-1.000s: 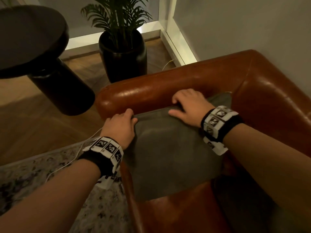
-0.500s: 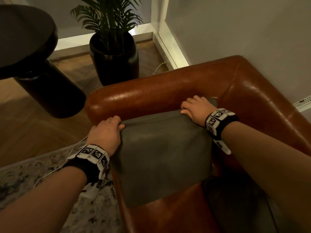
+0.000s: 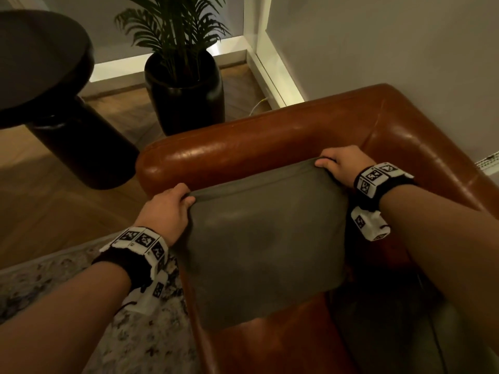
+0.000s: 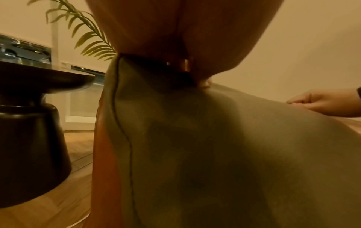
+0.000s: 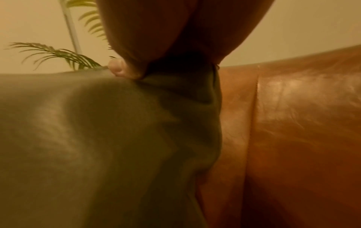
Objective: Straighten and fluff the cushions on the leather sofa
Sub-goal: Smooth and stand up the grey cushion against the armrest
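Both hands have walked outward along the top edge, and now the left hand point(image 3: 164, 211) pinches the near-left top corner of the grey cushion point(image 3: 264, 247) while the right hand point(image 3: 341, 166) pinches the far-right top corner, thumb tucked in front and fingers curled over behind. A second ago the right hand lay closer to the middle of that edge; now the fabric between the two grips is pulled taut into a straight line. That reads as the straightening pull, with the fluffing shake likely next.

The cushion stands propped against the arm of the leather sofa point(image 3: 270, 136), in the corner where arm meets backrest, its lower edge on the seat. Room to move: tight on the far side, where the sofa arm sits just behind the top seam, and tight on the right against the backrest. Open space is upward and toward the person. Beyond the arm, the potted plant point(image 3: 186, 85) and the dark round side table point(image 3: 40, 63) stand near, so a big swing left could brush the fronds.
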A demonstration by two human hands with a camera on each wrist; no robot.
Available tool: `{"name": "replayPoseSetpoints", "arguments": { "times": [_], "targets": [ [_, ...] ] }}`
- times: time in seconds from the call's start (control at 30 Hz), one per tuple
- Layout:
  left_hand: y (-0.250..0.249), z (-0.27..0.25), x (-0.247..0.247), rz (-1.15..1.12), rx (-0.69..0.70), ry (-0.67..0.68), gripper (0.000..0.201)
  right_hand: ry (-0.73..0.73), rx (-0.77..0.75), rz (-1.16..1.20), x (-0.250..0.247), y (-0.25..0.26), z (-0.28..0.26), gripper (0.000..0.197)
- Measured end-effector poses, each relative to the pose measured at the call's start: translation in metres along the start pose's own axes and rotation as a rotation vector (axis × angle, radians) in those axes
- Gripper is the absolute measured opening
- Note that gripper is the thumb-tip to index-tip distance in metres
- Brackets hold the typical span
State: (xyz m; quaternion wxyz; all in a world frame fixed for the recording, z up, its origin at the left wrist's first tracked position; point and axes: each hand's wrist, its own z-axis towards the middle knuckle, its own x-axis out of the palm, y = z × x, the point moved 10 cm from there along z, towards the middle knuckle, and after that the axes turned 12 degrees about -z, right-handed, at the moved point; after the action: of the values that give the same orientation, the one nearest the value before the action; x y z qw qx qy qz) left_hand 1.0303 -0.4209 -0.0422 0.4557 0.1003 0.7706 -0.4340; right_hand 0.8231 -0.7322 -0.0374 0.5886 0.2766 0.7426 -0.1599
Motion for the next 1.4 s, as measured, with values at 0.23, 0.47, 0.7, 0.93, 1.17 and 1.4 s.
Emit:
{"name": "replayPoseSetpoints", "arguments": {
  "times": [0.23,0.47,0.7,0.93,1.17,1.4],
  "targets": [
    [-0.022,0.014,0.022,0.243,-0.064,0.107,0.049,0.103,-0.356,-0.233,0.016,0.141,-0.001,0.066],
    [-0.018,0.02,0.015,0.027,-0.027,0.035,0.017,0.061,-0.379,-0.131,0.035,0.165,0.006,0.047],
    [-0.021,0.004,0.013,0.048,0.075,-0.058,0.02,0.078,-0.08,-0.306,0.025,0.025,-0.003,0.037],
    [0.001,0.003,0.006,0.179,0.118,0.036,0.022,-0.049,-0.049,-0.184,0.003,0.021,-0.004,0.031],
    [0.035,-0.007,-0.023,-0.222,-0.056,-0.183,0.021,-0.33,0.293,0.242,-0.011,-0.026,-0.015,0.037],
    [0.055,-0.022,-0.019,-0.402,-0.172,-0.203,0.018,-0.118,0.654,0.47,0.026,-0.05,-0.025,0.061]
  ]
}}
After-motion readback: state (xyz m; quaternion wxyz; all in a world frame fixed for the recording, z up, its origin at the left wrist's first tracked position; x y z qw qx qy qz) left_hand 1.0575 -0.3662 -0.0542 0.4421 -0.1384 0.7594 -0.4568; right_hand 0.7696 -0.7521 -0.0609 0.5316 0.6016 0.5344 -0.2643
